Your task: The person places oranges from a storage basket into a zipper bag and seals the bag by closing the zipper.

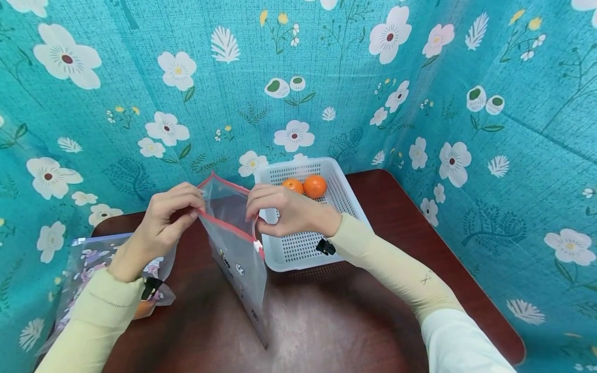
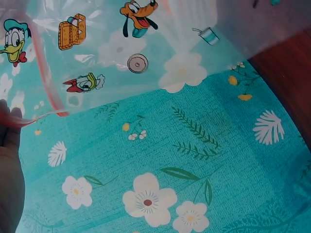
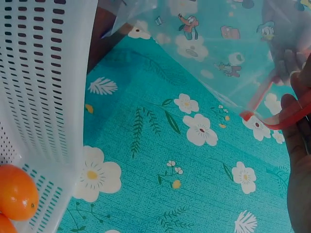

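A clear zip bag (image 1: pixel 238 264) with a red zipper and cartoon prints hangs upright, its mouth spread apart, over the table. My left hand (image 1: pixel 170 220) pinches the left part of the red rim between thumb and fingers. At the other end, my right hand (image 1: pixel 294 211) grips the rim close to the white slider (image 1: pixel 258 246). In the right wrist view, the red strip runs between the thumb and fingers of the right hand (image 3: pixel 301 160). Behind that hand stands a white plastic basket (image 1: pixel 356 207) with two oranges (image 1: pixel 315 186), one partly hidden by the hand.
Another printed zip bag (image 1: pixel 86 264) with a blue-purple zipper lies at the left, partly behind the left arm; something orange (image 1: pixel 145 309) shows in it. The dark red-brown table (image 1: pixel 336 321) meets a teal flowered cloth (image 1: pixel 224 103) at the back and right.
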`<move>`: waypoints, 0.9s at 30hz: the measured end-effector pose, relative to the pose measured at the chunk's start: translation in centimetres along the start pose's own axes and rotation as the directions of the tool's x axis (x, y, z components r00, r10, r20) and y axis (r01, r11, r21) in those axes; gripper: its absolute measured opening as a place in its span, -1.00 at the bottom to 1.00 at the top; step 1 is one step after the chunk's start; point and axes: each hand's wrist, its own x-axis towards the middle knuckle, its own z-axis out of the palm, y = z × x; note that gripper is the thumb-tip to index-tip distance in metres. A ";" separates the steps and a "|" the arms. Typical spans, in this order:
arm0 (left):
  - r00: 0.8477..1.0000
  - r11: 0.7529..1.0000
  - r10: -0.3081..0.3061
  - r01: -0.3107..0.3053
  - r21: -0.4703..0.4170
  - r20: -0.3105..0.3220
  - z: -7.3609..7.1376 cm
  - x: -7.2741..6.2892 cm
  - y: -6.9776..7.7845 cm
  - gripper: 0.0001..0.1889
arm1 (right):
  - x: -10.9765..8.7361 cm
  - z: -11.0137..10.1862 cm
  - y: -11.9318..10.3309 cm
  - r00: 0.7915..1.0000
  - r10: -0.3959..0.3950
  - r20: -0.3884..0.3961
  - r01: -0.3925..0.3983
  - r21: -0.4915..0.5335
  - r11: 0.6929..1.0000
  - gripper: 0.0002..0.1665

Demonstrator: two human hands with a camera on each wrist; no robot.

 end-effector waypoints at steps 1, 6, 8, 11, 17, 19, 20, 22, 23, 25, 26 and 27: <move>1.000 1.000 0.003 -0.003 -0.006 -0.008 0.1 0.1 -0.1 -0.75 | 0.0 0.0 0.0 1.000 -0.001 0.001 0.001 -0.001 1.000 -0.84; 0.999 0.999 0.028 -0.030 -0.039 -0.040 0.7 0.5 -0.5 -0.73 | 0.0 0.2 0.0 1.000 -0.013 0.011 0.013 0.004 1.000 -0.83; 0.999 0.999 0.037 -0.038 -0.039 -0.039 1.0 0.6 -0.6 -0.72 | 0.0 0.3 -0.1 1.000 -0.018 0.019 0.018 0.007 1.000 -0.83; 0.998 0.998 0.052 -0.053 -0.033 -0.033 1.4 0.9 -0.9 -0.71 | 0.0 0.4 -0.1 0.999 -0.017 0.029 0.017 0.010 1.000 -0.83; 0.995 0.995 0.091 -0.093 -0.044 -0.042 1.9 1.4 -1.5 -0.70 | 0.0 0.4 -0.2 0.999 -0.017 0.032 0.017 0.001 1.000 -0.80; 0.994 0.994 0.099 -0.101 -0.044 -0.040 2.0 1.5 -1.6 -0.70 | 0.0 0.4 -0.2 0.999 -0.022 0.027 0.022 0.004 1.000 -0.78; 0.994 0.994 0.104 -0.106 -0.042 -0.040 2.1 1.6 -1.6 -0.70 | -0.1 0.3 -0.2 0.999 -0.023 0.026 0.023 0.006 1.000 -0.76; 0.993 0.993 0.110 -0.112 -0.036 -0.038 2.1 1.7 -1.8 -0.70 | -0.1 0.1 -0.3 1.000 -0.017 0.016 0.017 0.011 1.000 -0.70; 0.993 0.993 0.114 -0.116 -0.035 -0.041 2.2 1.8 -1.8 -0.70 | -0.2 0.0 -0.3 1.000 -0.012 0.008 0.012 0.012 1.000 -0.67; 0.992 0.992 0.117 -0.119 -0.035 -0.045 2.2 1.9 -2.0 -0.70 | -0.3 -0.5 -0.2 1.000 0.004 -0.015 -0.004 0.011 1.000 -0.60; 0.992 0.992 0.116 -0.118 -0.035 -0.048 2.2 1.9 -2.1 -0.70 | -0.3 -0.8 -0.1 0.999 0.015 -0.030 -0.015 0.011 1.000 -0.59; 0.992 0.993 0.114 -0.116 -0.037 -0.050 2.2 1.9 -2.2 -0.69 | -0.4 -1.1 0.0 0.999 0.027 -0.047 -0.026 0.010 1.000 -0.58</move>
